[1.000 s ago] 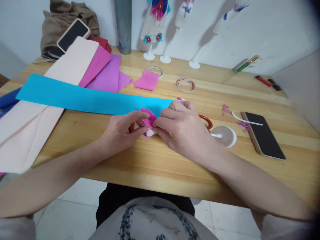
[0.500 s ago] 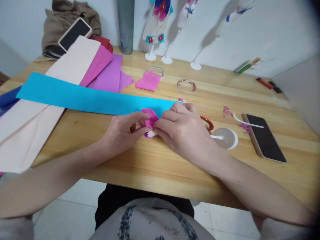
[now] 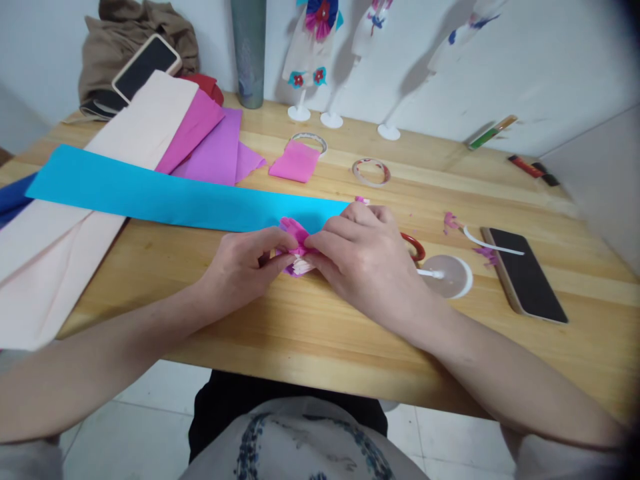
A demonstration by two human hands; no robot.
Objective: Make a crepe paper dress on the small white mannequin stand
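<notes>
A small gathered piece of pink, purple and white paper [image 3: 295, 230] is held between both hands just above the wooden table. My left hand [image 3: 247, 263] pinches its left side between thumb and fingers. My right hand [image 3: 357, 257] pinches the right side, its other fingers curled. Behind the hands a long blue paper strip [image 3: 185, 200] stretches to the left across pale pink paper [image 3: 145, 120]; its right end passes beneath my right hand. Partly hidden by my right hand is a red-handled tool [image 3: 414, 247], beside a clear round base with a white rim [image 3: 447, 277].
On the right lies a phone [image 3: 527, 273] with a white strip over it. Tape rolls [image 3: 371, 172], a pink paper square [image 3: 295, 161] and magenta paper [image 3: 193, 127] lie farther back. Small dressed figures on white stands [image 3: 299, 113] and a grey-green cylinder [image 3: 249, 53] stand by the wall.
The top of the pink paper piece looks more fanned and pleated between my fingertips. Both hands keep their pinch with only slight finger movement. The whole view has shifted slightly.
</notes>
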